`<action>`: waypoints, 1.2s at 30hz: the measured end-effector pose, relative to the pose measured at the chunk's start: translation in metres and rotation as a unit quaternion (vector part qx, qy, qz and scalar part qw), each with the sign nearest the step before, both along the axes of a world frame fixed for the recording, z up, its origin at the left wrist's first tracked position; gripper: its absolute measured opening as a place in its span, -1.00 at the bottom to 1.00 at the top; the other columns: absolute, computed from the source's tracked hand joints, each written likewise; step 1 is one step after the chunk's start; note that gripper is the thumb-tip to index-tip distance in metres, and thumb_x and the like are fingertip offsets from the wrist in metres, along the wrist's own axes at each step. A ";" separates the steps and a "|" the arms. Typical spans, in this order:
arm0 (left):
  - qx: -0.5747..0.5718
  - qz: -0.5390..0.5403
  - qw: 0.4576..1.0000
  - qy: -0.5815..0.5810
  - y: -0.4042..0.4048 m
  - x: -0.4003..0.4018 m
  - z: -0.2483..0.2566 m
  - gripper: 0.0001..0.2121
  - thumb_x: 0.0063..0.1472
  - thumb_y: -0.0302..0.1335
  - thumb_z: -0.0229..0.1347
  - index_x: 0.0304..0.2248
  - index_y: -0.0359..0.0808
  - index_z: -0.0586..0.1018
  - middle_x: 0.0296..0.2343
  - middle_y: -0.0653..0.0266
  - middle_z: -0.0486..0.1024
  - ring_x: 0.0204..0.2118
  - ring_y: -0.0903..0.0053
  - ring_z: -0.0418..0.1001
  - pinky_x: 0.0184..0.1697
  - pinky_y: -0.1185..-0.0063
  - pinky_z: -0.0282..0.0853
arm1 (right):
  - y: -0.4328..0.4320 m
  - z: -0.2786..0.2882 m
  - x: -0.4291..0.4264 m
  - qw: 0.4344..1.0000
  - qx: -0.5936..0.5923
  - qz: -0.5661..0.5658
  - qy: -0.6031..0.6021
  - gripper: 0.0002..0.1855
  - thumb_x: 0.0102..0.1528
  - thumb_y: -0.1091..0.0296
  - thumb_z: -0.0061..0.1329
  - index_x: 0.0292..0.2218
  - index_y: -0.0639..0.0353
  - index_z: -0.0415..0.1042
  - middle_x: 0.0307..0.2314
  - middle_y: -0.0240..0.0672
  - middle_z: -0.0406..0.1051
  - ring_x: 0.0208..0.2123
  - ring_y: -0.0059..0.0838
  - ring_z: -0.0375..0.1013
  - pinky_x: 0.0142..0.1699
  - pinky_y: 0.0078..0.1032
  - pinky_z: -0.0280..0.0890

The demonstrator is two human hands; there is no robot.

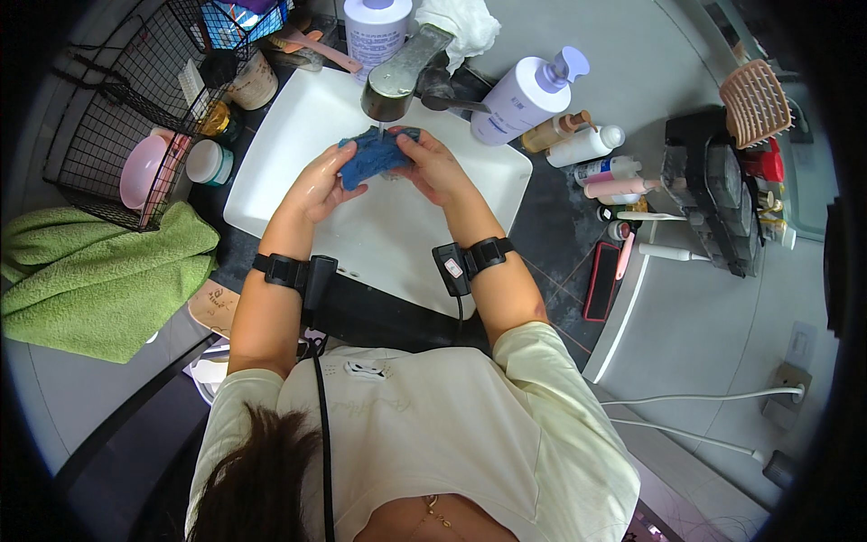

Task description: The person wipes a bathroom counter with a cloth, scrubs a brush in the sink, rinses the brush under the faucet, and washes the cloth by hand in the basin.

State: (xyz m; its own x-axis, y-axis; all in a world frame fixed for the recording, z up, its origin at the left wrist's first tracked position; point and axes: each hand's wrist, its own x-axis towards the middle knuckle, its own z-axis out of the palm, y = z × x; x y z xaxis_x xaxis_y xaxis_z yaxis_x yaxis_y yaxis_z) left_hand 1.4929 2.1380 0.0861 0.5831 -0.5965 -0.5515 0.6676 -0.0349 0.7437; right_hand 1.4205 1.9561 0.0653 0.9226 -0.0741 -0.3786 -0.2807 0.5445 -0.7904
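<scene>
A wet blue cloth [374, 160] is stretched between my two hands, above the white washbasin [271, 142]. My left hand [324, 181] grips its left end, with the thumb on top. At the other end, my right hand [431, 162] pinches the cloth between thumb and fingers. Water runs in a thin stream from the metal faucet [399, 74] onto the cloth. The fingers beneath the cloth are partly hidden.
Pump bottles [520, 101] stand behind the basin, with smaller bottles [584, 146] to the right. At left are a black wire basket [101, 146], a lidded jar [209, 162] and a green towel [115, 278]. A red-rimmed black object [601, 281] lies on the right counter.
</scene>
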 end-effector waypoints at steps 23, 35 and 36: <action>0.031 -0.029 0.976 -0.216 0.012 -0.001 -0.004 -0.72 0.24 -0.28 -0.07 -0.18 -0.30 0.41 -0.32 0.40 0.43 -0.27 0.69 0.33 -0.13 0.71 0.20 | 0.020 0.013 -0.007 0.996 0.048 -0.069 -0.041 -0.68 0.11 0.38 -0.19 -0.10 0.28 0.25 -0.29 -0.32 0.38 -0.31 -0.53 0.37 -0.14 -0.53 0.26; 0.003 0.067 0.964 -0.256 0.016 0.003 -0.008 -0.90 0.15 -0.47 0.01 -0.34 -0.27 0.38 -0.45 0.45 0.36 -0.37 0.74 0.26 -0.27 0.75 0.17 | 0.010 0.016 -0.008 0.993 -0.049 -0.105 -0.028 -0.81 0.17 0.24 -0.23 -0.26 0.12 0.33 -0.41 -0.49 0.38 -0.40 -0.65 0.34 -0.25 -0.64 0.23; -0.009 0.120 0.961 -0.250 0.018 0.005 -0.006 -0.91 0.13 -0.48 -0.02 -0.35 -0.26 0.36 -0.43 0.43 0.38 -0.36 0.71 0.27 -0.25 0.73 0.18 | 0.008 0.015 -0.007 0.987 -0.056 -0.149 -0.023 -0.81 0.18 0.23 -0.25 -0.23 0.09 0.30 -0.39 -0.48 0.37 -0.38 -0.63 0.35 -0.21 -0.61 0.23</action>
State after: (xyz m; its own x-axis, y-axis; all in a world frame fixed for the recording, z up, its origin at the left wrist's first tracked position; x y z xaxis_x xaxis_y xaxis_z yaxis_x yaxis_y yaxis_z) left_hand 1.4983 2.1557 0.0800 0.8945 -0.4190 -0.1562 0.2130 0.0920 0.9727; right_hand 1.4139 1.9637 0.0801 0.8691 -0.3840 -0.3118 -0.0840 0.5066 -0.8581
